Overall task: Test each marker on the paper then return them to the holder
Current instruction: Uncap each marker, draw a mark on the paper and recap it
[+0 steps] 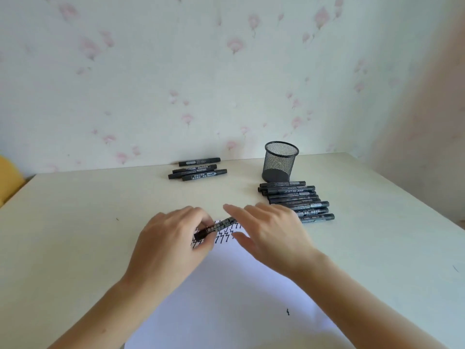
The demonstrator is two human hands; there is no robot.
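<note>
- The left hand has its grip curled round one black marker, pinching the barrel near its lower, left end; the marker lies slantwise above the far part of the paper.
- The right hand hovers just right of that marker with its grip spread, fingers straight and loose; whether a fingertip touches the marker's far end cannot be told.
- The marker is a slim, round plastic barrel, dark with a pale printed label.
- The paper is a smooth white sheet at the near middle of the tabletop, carrying rows of black zigzag strokes under the hands and one small black mark near its right edge.
- The holder is a black wire-mesh cup, round and upright, with a solid base, standing far right near the wall.
- A row of like markers lies side by side just near of the holder; four more markers lie far middle, by the wall.
- The tabletop is matt, pale cream, and smooth.
- The wall behind has pale wallpaper with faint pink flowers; something yellow shows at the far left edge.
</note>
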